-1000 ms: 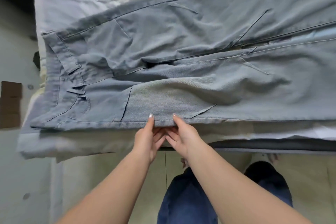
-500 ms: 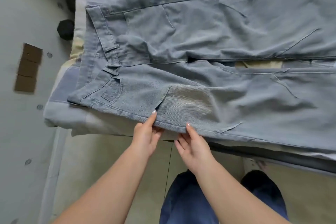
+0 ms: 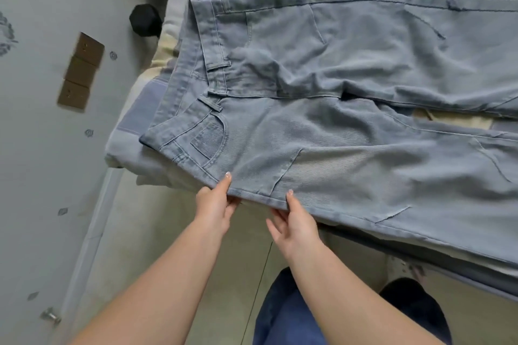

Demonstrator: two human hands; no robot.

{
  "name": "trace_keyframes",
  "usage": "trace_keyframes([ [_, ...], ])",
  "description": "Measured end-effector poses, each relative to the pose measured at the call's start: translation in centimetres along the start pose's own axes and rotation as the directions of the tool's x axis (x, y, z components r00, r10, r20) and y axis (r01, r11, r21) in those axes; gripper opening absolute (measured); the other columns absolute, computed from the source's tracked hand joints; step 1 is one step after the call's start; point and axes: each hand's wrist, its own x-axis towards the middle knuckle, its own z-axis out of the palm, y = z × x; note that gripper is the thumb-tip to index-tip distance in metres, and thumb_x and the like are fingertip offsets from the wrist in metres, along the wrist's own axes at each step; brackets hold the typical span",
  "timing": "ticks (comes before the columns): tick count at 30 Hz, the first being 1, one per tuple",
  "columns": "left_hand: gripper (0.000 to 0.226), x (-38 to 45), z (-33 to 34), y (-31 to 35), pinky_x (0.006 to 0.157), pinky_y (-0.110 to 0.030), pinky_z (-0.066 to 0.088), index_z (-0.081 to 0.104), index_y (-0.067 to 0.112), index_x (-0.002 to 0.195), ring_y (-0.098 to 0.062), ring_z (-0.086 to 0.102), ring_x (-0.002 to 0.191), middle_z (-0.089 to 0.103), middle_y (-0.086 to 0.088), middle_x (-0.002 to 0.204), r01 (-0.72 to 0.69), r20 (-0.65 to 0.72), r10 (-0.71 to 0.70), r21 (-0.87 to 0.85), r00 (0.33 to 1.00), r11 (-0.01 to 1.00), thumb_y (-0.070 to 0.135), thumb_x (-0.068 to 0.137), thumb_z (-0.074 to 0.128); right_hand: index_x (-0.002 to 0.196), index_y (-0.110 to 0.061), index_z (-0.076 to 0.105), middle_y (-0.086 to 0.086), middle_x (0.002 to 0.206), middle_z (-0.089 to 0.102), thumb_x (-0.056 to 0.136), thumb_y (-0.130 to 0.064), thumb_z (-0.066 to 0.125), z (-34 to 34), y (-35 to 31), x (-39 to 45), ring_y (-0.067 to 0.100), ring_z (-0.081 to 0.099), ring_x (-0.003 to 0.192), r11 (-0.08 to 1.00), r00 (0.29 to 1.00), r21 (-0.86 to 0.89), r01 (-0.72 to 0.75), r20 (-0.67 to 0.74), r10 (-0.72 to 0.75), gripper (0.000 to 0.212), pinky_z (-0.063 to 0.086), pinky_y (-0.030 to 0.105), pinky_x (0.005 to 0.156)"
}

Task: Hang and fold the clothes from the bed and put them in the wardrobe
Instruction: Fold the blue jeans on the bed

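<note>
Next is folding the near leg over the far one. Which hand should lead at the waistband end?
Left, probably. The left hand pinches the jeans at the near edge, closer to the waistband; the right hand pinches further along the leg.

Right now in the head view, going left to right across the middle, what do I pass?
Brown panel on the wall, black dumbbell, jeans waistband, front pocket, then the jeans' two legs running off the right edge.
</note>
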Motion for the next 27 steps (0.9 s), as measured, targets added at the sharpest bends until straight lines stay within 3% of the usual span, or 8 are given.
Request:
trace_keyframes([
  [4,0.026,0.0,0.0,1.2,0.079,-0.045,0.056,0.055,0.008,0.11,-0.027,0.065,0.101,0.065,-0.016,0.117,-0.033,0.011,0.033,-0.03,0.999,0.999,0.012,0.087,0.067,0.126,-0.012,0.051,0.006,0.133,0.055,0.091,-0.029,0.063,-0.1,-0.3,-0.2,0.02,0.061,0.101,0.998,0.997,-0.009,0.07,0.015,-0.07,0.041,0.048,0.036,0.085],
  [7,0.048,-0.1,0.6,3.2,0.085,-0.048,0.055,0.053,0.011,0.12,-0.025,0.066,0.099,0.065,-0.01,0.117,-0.108,-0.049,0.106,-0.056,0.993,0.993,0.029,0.079,0.072,0.107,-0.008,0.056,0.009,0.114,0.063,0.091,-0.035,0.061,0.0,-1.0,-0.4,0.018,0.066,0.093,0.96,0.976,-0.179,0.214,-0.013,-0.219,0.031,0.052,0.037,0.09],
  [9,0.03,-0.3,1.2,4.7,0.077,-0.039,0.056,0.057,0.014,0.105,-0.022,0.066,0.088,0.066,-0.007,0.108,-0.166,-0.1,0.162,-0.033,0.982,0.986,0.032,0.082,0.066,0.088,-0.011,0.055,0.014,0.104,0.066,0.086,-0.047,0.06,0.1,-1.9,-1.0,0.023,0.067,0.091,0.889,0.941,-0.339,0.308,-0.031,-0.338,0.036,0.048,0.046,0.096],
  [12,0.022,-1.1,2.5,7.0,0.082,-0.039,0.055,0.058,0.02,0.09,-0.021,0.065,0.088,0.068,-0.007,0.106,-0.219,-0.116,0.22,0.018,0.969,0.975,0.037,0.078,0.063,0.08,-0.003,0.054,0.013,0.087,0.065,0.073,-0.058,0.057,0.9,-4.4,-2.9,0.024,0.059,0.077,0.786,0.879,-0.449,0.426,0.0,-0.477,0.055,0.046,0.056,0.095],
  [16,0.015,-3.2,5.9,10.3,0.063,-0.029,0.058,0.063,0.014,0.097,-0.018,0.067,0.075,0.07,-0.005,0.093,-0.301,-0.036,0.299,-0.069,0.953,0.951,0.024,0.087,0.059,0.071,-0.011,0.064,0.005,0.075,0.069,0.09,-0.035,0.056,2.9,-9.3,-5.2,0.023,0.066,0.079,0.657,0.786,-0.478,0.583,0.125,-0.606,0.032,0.051,0.045,0.092],
  [20,0.009,-5.3,9.7,13.4,0.052,-0.022,0.053,0.061,0.016,0.089,-0.014,0.066,0.067,0.067,-0.003,0.084,-0.335,-0.004,0.337,-0.119,0.942,0.935,0.026,0.089,0.06,0.063,-0.013,0.062,0.001,0.065,0.063,0.092,-0.033,0.054,5.4,-14.5,-7.6,0.021,0.06,0.073,0.551,0.698,-0.497,0.67,0.172,-0.695,0.036,0.05,0.038,0.082],
  [23,0.01,-5.0,12.6,15.6,0.055,-0.023,0.052,0.061,0.017,0.089,-0.012,0.067,0.07,0.067,-0.003,0.088,-0.33,0.022,0.338,-0.16,0.941,0.93,0.028,0.088,0.062,0.062,-0.012,0.059,0.001,0.066,0.061,0.093,-0.036,0.052,7.8,-18.3,-7.9,0.02,0.056,0.069,0.474,0.632,-0.52,0.711,0.175,-0.755,0.039,0.043,0.032,0.069],
  [27,0.012,-2.5,17.3,19.4,0.061,-0.025,0.054,0.059,0.016,0.088,-0.01,0.066,0.073,0.062,0.0,0.082,-0.302,0.068,0.322,-0.212,0.944,0.929,0.027,0.089,0.064,0.062,-0.014,0.057,0.001,0.068,0.062,0.091,-0.039,0.051,13.1,-23.8,-5.6,0.021,0.055,0.071,0.423,0.587,-0.541,0.727,0.169,-0.792,0.039,0.045,0.038,0.079],
])
